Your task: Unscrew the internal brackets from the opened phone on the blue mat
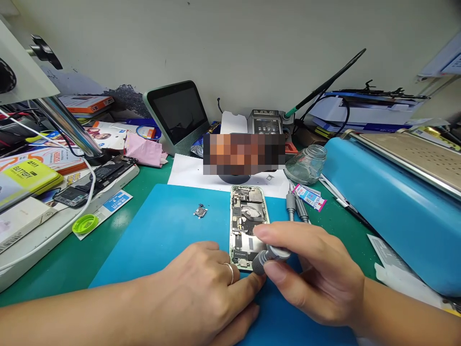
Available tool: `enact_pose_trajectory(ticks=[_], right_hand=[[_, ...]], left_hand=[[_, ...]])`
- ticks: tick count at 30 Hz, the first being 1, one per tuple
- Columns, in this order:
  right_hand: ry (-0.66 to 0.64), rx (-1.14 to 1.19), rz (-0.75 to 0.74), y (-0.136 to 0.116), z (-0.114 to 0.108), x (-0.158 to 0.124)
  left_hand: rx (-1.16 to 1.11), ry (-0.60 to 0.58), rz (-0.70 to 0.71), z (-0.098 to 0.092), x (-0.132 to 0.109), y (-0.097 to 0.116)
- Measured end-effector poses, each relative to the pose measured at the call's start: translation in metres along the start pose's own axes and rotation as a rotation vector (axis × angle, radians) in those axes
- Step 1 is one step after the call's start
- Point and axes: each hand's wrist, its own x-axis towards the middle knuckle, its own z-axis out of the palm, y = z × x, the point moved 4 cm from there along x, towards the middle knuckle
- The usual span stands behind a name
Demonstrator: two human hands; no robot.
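Observation:
An opened smartphone [248,216] lies on a blue work mat [154,250], its circuit parts and battery area exposed. My left hand [212,288], wearing a ring, is closed at the phone's lower left corner and bottom edge, its fingers bent and partly hiding that end. Between thumb and fingers my right hand [317,269] holds a small grey screwdriver [268,257] with a knurled grip, tilted over the phone's lower right part. The screwdriver's tip cannot be made out. Left of the phone sits a small metal part with tiny pieces [200,211].
Grey screwdrivers [291,204] lie right of the phone, near a glass jar [308,163]. A smart display [176,115] and a soldering station [266,122] stand behind. A blue machine [389,206] flanks the right; a metal stand post [72,127] rises on the left.

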Motion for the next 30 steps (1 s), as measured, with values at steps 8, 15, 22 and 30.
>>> enact_pose_trajectory(ticks=[8,15,22,30], right_hand=[[-0.003,0.045,0.011,0.0005,0.0013,0.001],[-0.015,0.063,0.018,0.0014,0.0021,0.0001],[-0.016,0.061,0.007,0.001,0.0032,-0.0007],[-0.007,0.05,0.027,0.0015,0.0025,-0.0002]], left_hand=[[0.012,0.005,0.007,0.0011,0.0005,0.0002],[0.008,0.011,0.004,0.0012,-0.0012,-0.0017],[0.0,-0.003,0.007,0.0024,-0.0003,-0.0006],[0.007,0.005,0.009,0.0015,0.0007,0.0]])
